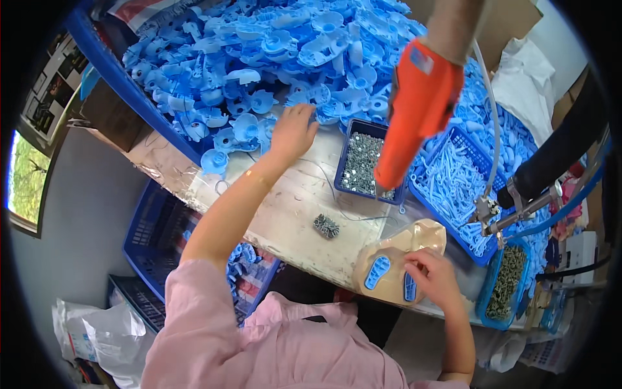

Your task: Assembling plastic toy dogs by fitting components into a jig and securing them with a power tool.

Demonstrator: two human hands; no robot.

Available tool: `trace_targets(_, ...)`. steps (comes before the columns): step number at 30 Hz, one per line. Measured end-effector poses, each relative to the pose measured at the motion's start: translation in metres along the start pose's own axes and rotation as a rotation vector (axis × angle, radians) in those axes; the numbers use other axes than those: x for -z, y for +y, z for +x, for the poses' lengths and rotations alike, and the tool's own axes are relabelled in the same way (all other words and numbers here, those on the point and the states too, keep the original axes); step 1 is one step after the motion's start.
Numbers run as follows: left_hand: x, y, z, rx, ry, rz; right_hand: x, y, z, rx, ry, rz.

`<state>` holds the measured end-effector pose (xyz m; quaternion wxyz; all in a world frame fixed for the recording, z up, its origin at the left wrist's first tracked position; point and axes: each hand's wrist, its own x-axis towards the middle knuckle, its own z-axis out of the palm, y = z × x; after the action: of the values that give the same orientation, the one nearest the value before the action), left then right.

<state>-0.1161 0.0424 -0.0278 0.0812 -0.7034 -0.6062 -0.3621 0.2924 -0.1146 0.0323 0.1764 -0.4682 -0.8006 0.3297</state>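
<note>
My left hand (295, 133) reaches to the near edge of a heap of light-blue moulded plastic parts (278, 42), its fingers stretched out among the pieces. Close to the table's front edge, a beige block (424, 236) carries two blue sole-shaped plastic pieces. The left piece (377, 272) is fully visible; the right piece (410, 288) is partly covered by my right hand (435, 279). The fingers of that hand are bent together over its upper end, and what they pinch is hidden. An orange power screwdriver (418, 104) hangs tip down above the table.
A blue tray (342, 154) of small metal pieces stands beside a blue basket (495, 256) of light-blue slender parts. Screws fill a blue tub (499, 318) at right. A small clump of screws (326, 226) lies mid-table. A hose and metal arm (525, 211) reach in from the right.
</note>
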Motion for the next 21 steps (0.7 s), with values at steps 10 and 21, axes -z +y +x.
trace_targets(10,0.043,0.005,-0.007,0.482,0.190,-0.611,-0.003,-0.003,0.001,-0.063,0.066,0.013)
trace_targets(21,0.126,0.108,-0.132,0.272,-0.770,-1.523,-0.025,-0.107,0.027,0.341,0.176,0.240)
